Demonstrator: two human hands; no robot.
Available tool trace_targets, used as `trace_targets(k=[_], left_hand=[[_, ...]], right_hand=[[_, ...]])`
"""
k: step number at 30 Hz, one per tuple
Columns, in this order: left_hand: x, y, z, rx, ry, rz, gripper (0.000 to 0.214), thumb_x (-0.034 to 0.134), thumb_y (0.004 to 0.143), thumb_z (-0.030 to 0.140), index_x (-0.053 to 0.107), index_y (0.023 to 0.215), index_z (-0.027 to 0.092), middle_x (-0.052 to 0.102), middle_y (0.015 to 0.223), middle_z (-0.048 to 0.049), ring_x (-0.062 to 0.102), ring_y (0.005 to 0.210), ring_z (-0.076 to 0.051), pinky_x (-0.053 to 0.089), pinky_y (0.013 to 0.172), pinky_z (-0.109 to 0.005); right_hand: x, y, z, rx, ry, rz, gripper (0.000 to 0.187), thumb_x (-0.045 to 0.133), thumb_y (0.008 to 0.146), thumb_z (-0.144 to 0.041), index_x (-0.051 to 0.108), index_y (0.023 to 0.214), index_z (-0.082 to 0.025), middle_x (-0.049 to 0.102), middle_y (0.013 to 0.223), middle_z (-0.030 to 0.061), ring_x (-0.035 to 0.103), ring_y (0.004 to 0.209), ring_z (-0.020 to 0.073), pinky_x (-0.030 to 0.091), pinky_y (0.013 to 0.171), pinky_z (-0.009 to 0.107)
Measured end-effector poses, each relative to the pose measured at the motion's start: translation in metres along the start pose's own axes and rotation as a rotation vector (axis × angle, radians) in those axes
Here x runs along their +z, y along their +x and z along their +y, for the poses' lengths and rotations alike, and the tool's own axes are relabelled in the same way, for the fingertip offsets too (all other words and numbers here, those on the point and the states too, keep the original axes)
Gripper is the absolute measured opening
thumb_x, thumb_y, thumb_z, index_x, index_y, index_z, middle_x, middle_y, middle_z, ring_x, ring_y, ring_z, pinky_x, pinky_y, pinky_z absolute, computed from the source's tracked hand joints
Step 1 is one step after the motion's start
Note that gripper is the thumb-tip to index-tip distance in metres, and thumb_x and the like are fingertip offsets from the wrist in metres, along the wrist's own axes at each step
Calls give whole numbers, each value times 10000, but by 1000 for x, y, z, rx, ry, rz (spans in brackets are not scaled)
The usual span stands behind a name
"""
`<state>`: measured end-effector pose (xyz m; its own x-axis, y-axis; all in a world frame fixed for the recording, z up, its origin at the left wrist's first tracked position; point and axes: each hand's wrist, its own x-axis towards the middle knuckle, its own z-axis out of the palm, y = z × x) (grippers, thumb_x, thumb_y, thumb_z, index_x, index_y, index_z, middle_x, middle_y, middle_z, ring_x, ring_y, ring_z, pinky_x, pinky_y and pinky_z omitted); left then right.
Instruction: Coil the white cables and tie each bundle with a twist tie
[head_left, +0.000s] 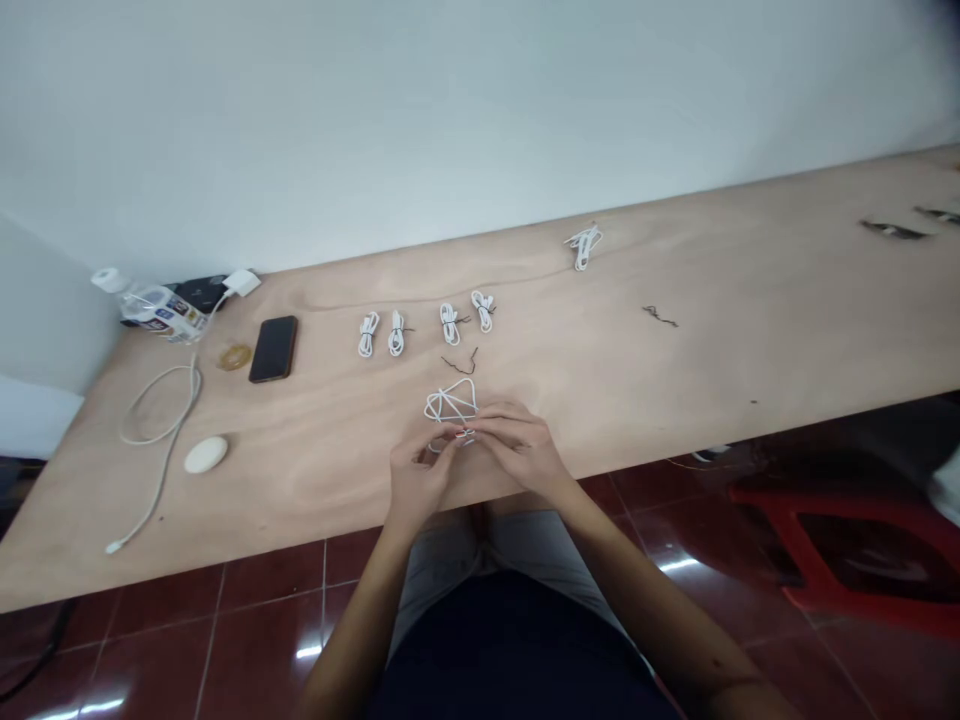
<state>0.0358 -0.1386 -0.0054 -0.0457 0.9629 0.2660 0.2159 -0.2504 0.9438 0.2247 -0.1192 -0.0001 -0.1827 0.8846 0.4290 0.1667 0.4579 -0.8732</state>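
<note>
A loosely looped white cable (450, 405) lies at the middle of the plywood table (697, 270), and its lower end runs into my hands. My left hand (418, 478) and my right hand (521, 450) pinch it together at the fingertips, close to each other, and the fingers hide part of it. Several white cables bundled in small coils (449, 323) lie farther along the table. A thin dark twist tie (459, 362) lies just beyond the loop, and another dark tie (660, 316) lies to the right.
At the left are a black smartphone (273, 349), a loose white cable (161, 400), a white oval object (205, 454), a plastic bottle (154, 305) and a white charger (241, 283). A white wall (450, 120) backs the table. A red stool (847, 540) stands on the red tile floor at right.
</note>
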Motion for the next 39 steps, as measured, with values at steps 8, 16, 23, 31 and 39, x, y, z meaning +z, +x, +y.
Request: trace_targets(k=[8,16,23,31,39], left_hand=[[-38,16,-9,14,68,232,288,674,1029,409,663,1233,206,729,1080,-89,692,892,-189,564,823,-326],[-109,41,-2,210,601,-244,271,533,1078,319,659,1299,229,694,1197,-108,622,1133,-286,494,1041,-469],[-103,42,4,291,653,-525,394,777,948,431,713,1308,285,678,1400,-108,594,1271,-325,469,1121,-505],[-82,42,7,296,516,-525,133,652,1019,317,773,1012,263,766,1056,-85,663,1028,-277,534,972,-443],[-78,43,-4,29,234,-165,315,642,1023,454,699,848,198,625,778,-19,558,718,-173,440,674,-277]], right_hand=[[-19,1,10,164,-38,-23,280,509,1111,-447,668,1226,-247,726,1112,90,680,1007,246,553,930,411],[-57,-2,12,-121,-385,-523,127,635,1053,-330,729,1070,-247,700,1103,102,612,1103,302,475,1075,527],[-44,-9,13,149,-123,-122,203,558,1084,-387,675,1141,-232,683,1001,63,617,847,214,545,799,371],[-26,21,14,173,-29,90,286,765,948,-498,795,1054,-234,738,986,78,669,898,246,568,784,375],[-38,35,8,134,164,-289,361,574,1069,-551,729,996,-233,759,1090,85,702,1054,263,546,1002,450]])
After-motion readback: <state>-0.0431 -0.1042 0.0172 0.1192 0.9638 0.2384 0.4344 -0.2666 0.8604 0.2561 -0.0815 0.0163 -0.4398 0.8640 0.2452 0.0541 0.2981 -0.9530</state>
